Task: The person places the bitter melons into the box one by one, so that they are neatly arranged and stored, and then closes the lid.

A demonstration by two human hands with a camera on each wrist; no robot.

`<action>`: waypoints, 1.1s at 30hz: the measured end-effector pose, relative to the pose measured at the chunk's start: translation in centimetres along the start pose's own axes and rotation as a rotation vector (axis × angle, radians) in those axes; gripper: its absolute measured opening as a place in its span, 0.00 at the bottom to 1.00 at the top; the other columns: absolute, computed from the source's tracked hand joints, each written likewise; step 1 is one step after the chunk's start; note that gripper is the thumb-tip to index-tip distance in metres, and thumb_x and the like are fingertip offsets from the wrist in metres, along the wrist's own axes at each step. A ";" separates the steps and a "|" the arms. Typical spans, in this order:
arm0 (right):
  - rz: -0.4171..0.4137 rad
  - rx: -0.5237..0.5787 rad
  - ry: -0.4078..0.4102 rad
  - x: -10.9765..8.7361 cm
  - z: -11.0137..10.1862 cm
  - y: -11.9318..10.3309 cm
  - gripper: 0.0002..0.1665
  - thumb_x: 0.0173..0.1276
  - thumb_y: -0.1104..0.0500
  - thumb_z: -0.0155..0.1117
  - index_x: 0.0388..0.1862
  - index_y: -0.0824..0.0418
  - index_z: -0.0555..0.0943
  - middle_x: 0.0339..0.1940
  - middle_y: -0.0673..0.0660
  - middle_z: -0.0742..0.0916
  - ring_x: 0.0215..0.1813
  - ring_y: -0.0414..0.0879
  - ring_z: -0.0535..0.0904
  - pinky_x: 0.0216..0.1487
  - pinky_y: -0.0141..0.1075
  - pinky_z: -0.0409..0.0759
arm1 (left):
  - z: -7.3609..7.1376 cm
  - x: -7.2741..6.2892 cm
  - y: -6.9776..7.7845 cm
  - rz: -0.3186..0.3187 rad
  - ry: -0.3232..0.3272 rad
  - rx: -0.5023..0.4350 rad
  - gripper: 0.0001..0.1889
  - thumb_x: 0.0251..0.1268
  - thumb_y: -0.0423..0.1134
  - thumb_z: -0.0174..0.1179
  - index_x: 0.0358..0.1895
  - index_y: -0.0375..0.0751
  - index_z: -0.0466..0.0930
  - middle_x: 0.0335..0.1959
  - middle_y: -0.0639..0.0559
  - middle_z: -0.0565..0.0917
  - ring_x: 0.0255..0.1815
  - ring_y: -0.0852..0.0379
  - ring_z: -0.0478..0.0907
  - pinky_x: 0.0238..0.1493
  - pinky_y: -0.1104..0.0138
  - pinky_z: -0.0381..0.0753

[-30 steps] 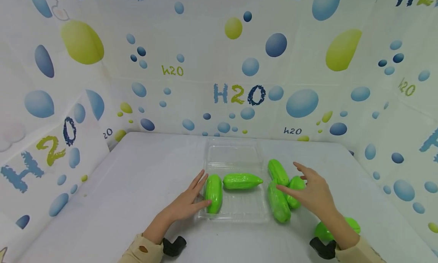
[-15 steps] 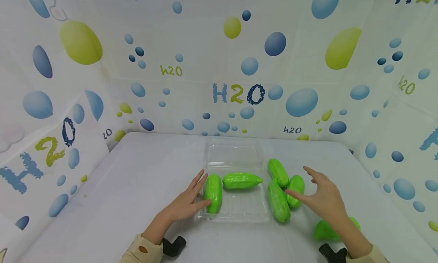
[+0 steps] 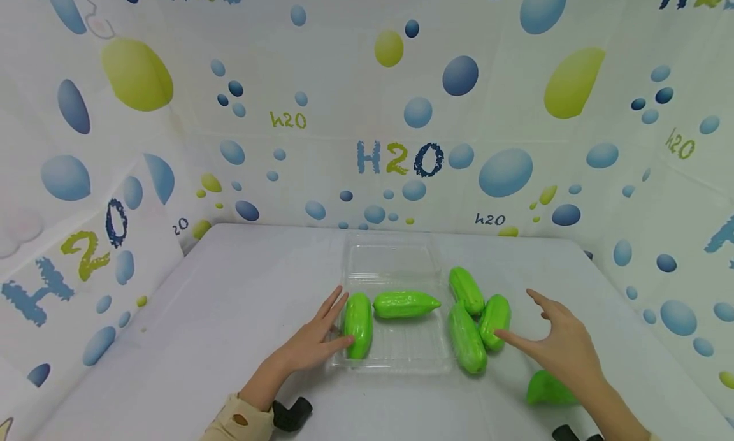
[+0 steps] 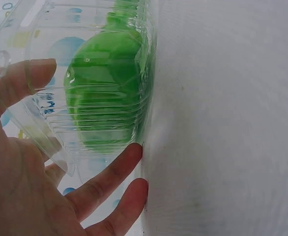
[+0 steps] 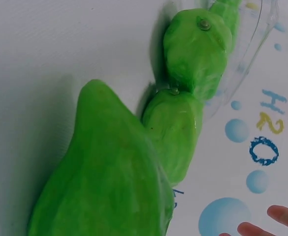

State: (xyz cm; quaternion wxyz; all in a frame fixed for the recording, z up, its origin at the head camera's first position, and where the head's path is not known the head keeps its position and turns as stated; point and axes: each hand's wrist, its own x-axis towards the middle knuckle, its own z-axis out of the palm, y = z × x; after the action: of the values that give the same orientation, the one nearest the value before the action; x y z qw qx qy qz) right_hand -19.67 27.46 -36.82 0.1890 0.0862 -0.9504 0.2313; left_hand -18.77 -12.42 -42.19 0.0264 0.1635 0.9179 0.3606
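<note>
A clear plastic clamshell container [image 3: 413, 355] lies with its lid laid back, holding two glossy green elongated fruits: one upright-lying fruit [image 3: 358, 326] along the left wall and one crosswise fruit [image 3: 406, 304] with a pointed end. My left hand [image 3: 312, 339] rests at the container's left side, thumb over the rim and fingers spread along the outside; in the left wrist view two fingertips touch the table. My right hand [image 3: 564, 345] hovers with fingers spread, holding nothing. Nearest its thumb is a green fruit [image 3: 494, 320]; another pointed green fruit [image 3: 547, 388] lies partly hidden below the right wrist.
Two more green fruits, a far one [image 3: 467, 289] and a near one [image 3: 467, 339], lie close together just right of the container. A white cloth [image 3: 246, 269] covers the table. Behind stands a patterned curtain [image 3: 321, 58] with blue and yellow-green bubbles.
My right hand has drawn back to the right and towards me, away from the fruits on the right. The left hand, container and fruits stay where they were.
</note>
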 end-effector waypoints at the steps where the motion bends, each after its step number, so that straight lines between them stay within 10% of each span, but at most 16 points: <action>1: 0.005 -0.005 -0.005 -0.1 -0.1 0.1 0.55 0.40 0.34 0.72 0.61 0.65 0.69 0.51 0.67 0.78 0.46 0.62 0.76 0.36 0.55 0.74 | 0.0 0.0 0.0 0.000 0.000 0.000 0.41 0.63 0.55 0.51 0.73 0.44 0.42 0.74 0.51 0.38 0.55 0.43 0.71 0.49 0.42 0.69; 33: 0.157 -0.023 -0.165 -2.7 -1.4 4.2 0.54 0.45 0.33 0.68 0.63 0.65 0.68 0.56 0.71 0.74 0.49 0.66 0.72 0.40 0.57 0.72 | 0.1 0.1 -0.1 -0.006 0.006 0.002 0.41 0.63 0.55 0.52 0.73 0.44 0.42 0.74 0.51 0.38 0.58 0.41 0.69 0.50 0.40 0.67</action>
State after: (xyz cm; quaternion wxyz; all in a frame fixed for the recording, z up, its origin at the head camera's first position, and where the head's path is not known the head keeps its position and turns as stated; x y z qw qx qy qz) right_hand -17.85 32.03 -38.48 0.0926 0.0282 -0.9691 0.2267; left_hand -18.82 -12.34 -42.33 0.0246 0.1598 0.9189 0.3599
